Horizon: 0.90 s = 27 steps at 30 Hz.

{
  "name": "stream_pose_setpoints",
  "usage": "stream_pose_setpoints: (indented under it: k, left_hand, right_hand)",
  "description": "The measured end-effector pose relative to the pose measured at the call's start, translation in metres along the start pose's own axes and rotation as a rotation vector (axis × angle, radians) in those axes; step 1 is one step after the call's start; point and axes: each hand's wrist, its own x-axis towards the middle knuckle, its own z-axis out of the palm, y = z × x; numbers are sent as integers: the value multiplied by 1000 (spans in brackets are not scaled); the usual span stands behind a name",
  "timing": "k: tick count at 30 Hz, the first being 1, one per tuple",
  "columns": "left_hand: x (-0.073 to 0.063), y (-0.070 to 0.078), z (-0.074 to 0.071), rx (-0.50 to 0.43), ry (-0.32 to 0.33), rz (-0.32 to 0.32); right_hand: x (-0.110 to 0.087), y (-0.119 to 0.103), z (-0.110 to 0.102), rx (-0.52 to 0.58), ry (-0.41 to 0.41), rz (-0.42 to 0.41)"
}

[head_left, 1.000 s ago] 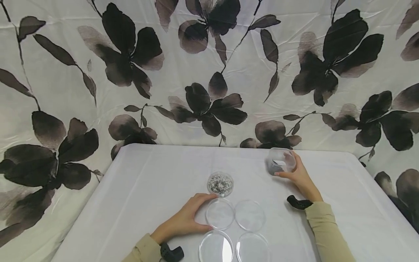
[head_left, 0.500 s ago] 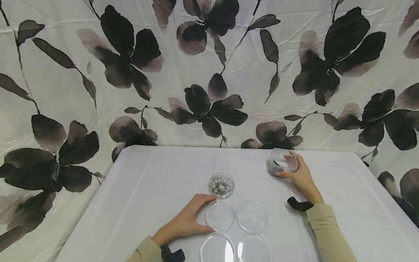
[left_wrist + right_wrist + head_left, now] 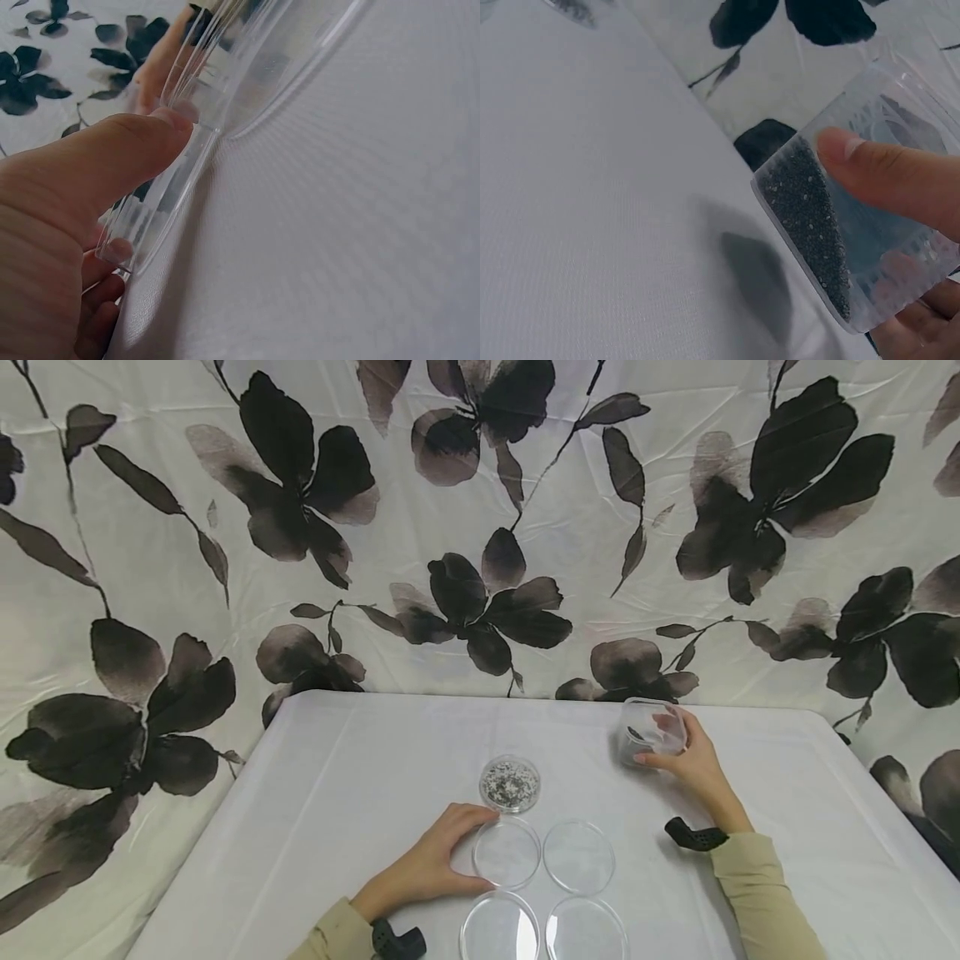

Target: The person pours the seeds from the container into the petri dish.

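Observation:
My left hand (image 3: 431, 860) grips a clear petri dish (image 3: 506, 853) by its rim, thumb at the near side and fingers at the far side. In the left wrist view the thumb (image 3: 139, 146) presses the dish's clear side wall. At the back right, my right hand (image 3: 693, 768) holds a clear plastic tub (image 3: 652, 727) between thumb and fingers. Dark grey granules (image 3: 806, 217) lie in the tub's bottom in the right wrist view, and the tub's shadow falls on the table apart from it. Another petri dish (image 3: 510, 783), holding black and white bits, sits just beyond the left hand's dish.
Three more clear dishes lie close by: one dish (image 3: 578, 857) to the right, another dish (image 3: 500, 931) nearer me, and a third dish (image 3: 587, 933) at the near right. A white cloth covers the table (image 3: 360, 760); a floral curtain (image 3: 480, 502) hangs behind its far edge.

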Motion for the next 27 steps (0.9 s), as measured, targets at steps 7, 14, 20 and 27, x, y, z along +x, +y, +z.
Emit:
stream_pose_setpoints:
  k: [7, 14, 20, 27]
  left_hand:
    - [0, 1, 0, 13, 10, 14]
    - [1, 1, 1, 24, 15, 26]
    - [2, 2, 1, 19, 10, 12]
    - [4, 4, 1, 15, 1, -13]
  right_hand:
    - [-3, -20, -1, 46, 8, 11]
    - [-9, -40, -1, 74, 14, 17]
    - [-12, -58, 0, 82, 10, -23]
    - [-14, -82, 6, 82, -5, -105]
